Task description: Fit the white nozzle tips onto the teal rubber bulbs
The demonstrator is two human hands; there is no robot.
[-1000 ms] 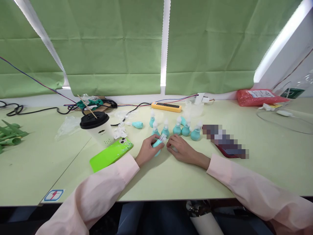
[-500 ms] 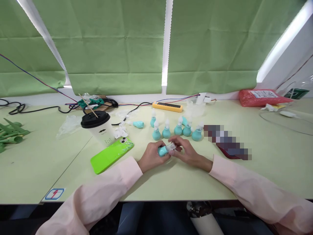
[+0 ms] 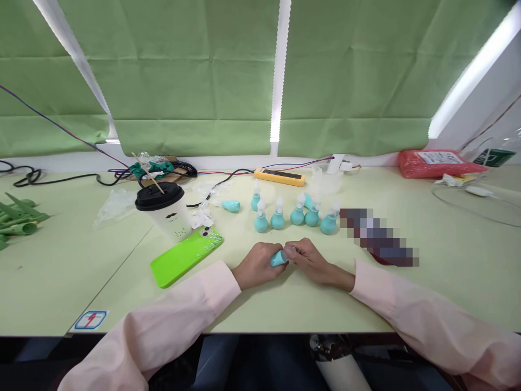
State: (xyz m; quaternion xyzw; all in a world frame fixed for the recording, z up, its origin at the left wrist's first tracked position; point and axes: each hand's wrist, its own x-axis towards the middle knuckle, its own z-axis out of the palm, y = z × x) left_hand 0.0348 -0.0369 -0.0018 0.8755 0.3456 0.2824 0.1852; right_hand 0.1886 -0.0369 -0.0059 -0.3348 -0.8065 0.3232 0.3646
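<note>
teal bulb (image 3: 278,258) — in left hand (image 3: 260,265)

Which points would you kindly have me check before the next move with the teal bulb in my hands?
1. Left hand grips the teal bulb: ok.
2. Right hand is at the clear tip: ok.
3. Clear tip is fully seated: cannot tell; fingers cover the joint.
4. Every other teal bulb stands upright: not ok; one by the white scraps lies on its side.
5. Lid is on the cup: ok.
6. Green phone is clear of both hands: ok.
</note>
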